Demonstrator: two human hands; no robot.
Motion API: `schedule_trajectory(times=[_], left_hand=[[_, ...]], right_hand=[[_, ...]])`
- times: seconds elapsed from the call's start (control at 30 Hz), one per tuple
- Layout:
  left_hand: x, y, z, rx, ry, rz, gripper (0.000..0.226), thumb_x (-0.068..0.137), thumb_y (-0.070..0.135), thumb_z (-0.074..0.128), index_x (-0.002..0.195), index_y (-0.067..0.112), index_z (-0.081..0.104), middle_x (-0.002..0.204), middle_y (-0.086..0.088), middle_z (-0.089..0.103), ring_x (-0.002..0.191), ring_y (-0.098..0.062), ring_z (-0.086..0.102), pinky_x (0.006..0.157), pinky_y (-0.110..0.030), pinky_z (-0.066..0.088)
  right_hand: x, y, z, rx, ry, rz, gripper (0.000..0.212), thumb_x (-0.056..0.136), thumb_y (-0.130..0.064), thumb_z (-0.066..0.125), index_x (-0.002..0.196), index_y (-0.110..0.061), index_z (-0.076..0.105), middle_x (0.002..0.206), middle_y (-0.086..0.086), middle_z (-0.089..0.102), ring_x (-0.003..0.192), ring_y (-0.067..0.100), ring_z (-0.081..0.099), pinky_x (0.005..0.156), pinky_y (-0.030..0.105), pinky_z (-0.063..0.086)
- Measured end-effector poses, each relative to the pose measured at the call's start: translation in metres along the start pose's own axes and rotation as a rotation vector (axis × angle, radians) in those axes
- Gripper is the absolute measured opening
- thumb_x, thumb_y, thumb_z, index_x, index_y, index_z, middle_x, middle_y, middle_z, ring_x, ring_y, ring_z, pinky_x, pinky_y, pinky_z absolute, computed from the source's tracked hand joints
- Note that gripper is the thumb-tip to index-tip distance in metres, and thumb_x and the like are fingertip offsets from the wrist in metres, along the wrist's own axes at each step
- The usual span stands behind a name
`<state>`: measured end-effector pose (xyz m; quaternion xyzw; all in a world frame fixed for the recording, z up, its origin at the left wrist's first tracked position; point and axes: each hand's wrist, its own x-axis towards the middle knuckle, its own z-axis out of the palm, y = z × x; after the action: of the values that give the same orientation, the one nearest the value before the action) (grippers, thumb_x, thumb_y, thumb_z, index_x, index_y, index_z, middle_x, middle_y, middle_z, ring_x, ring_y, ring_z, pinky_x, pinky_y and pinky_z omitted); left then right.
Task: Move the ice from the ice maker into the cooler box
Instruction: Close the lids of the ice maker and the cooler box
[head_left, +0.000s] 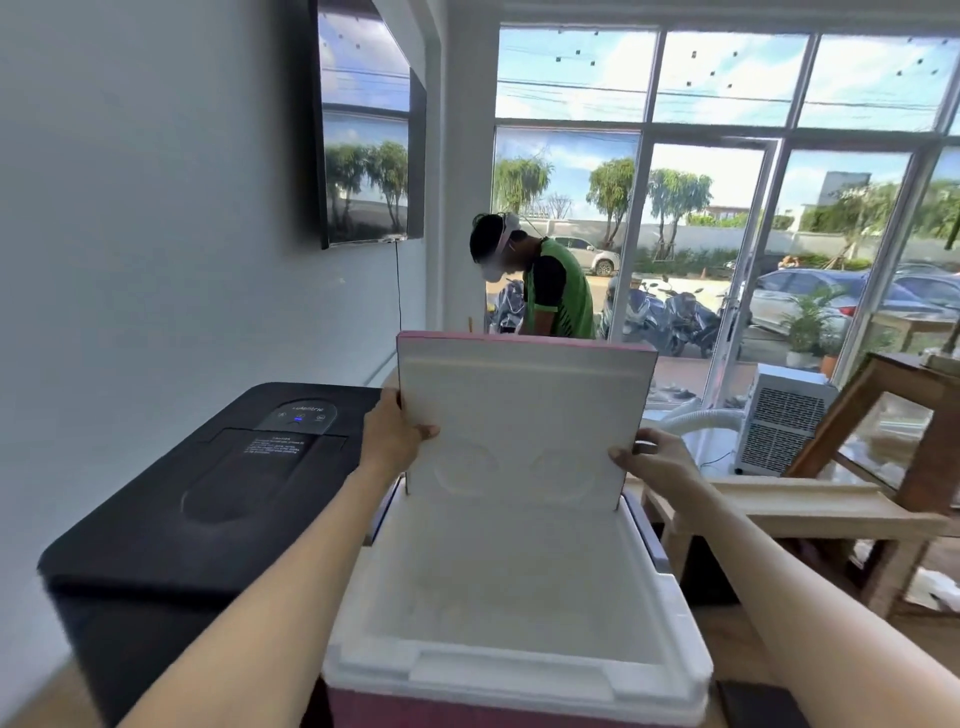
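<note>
Arms reach forward from the bottom corners of the view, both bare to above the elbow and nearly straight. The left hand (396, 435) grips the left edge of the cooler lid (524, 415), thumb laid across the white inner face and the other fingers hidden behind it. The right hand (653, 456) holds the lid's right edge lower down, thumb on the inner face and fingers curled round the rim. Between the two hands the lid stands almost upright, its inner side turned toward the camera, its lower edge at the back wall of the cooler box (514, 670).

One cooler box sits directly below the hands, open, with a white foam lining and a pink outer shell; no ice is visible inside it. One ice maker (208, 499), black with a small lit control panel on top, stands just to the left of the box, touching or nearly touching it, under the left forearm. Its top cover lies flat and shut.

One other person (550, 291) in a green vest stands behind the lid, near the large windows (727, 156). One dark screen (363, 130) hangs on the left wall.
</note>
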<state>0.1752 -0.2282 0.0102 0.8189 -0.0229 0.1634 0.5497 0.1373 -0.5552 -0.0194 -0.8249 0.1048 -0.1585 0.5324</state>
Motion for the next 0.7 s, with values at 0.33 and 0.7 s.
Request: schedule_trajectory(times=[0.33,0.7], left_hand=[[-0.13,-0.014,-0.044,0.058,0.06,0.157,0.024,0.07,0.007,0.078,0.087,0.013,0.062,0.07,0.006,0.061,0.062,-0.006,0.053,0.051,0.0,0.038],[-0.213,-0.058,-0.054,0.39,0.028,0.343,0.045,0.076,-0.005,0.067,0.12,0.003,0.061,0.128,-0.012,0.06,0.122,-0.022,0.054,0.108,-0.027,0.034]], right_hand=[[-0.132,-0.007,-0.021,-0.342,0.058,-0.252,0.028,0.071,-0.014,0.081,0.098,-0.014,0.073,0.084,0.01,0.074,0.078,0.024,0.066,0.057,0.012,0.04],[-0.213,0.046,-0.016,-0.491,0.013,-0.492,0.05,0.074,0.009,0.07,0.121,-0.005,0.064,0.129,0.015,0.06,0.123,0.025,0.056,0.108,0.018,0.031]])
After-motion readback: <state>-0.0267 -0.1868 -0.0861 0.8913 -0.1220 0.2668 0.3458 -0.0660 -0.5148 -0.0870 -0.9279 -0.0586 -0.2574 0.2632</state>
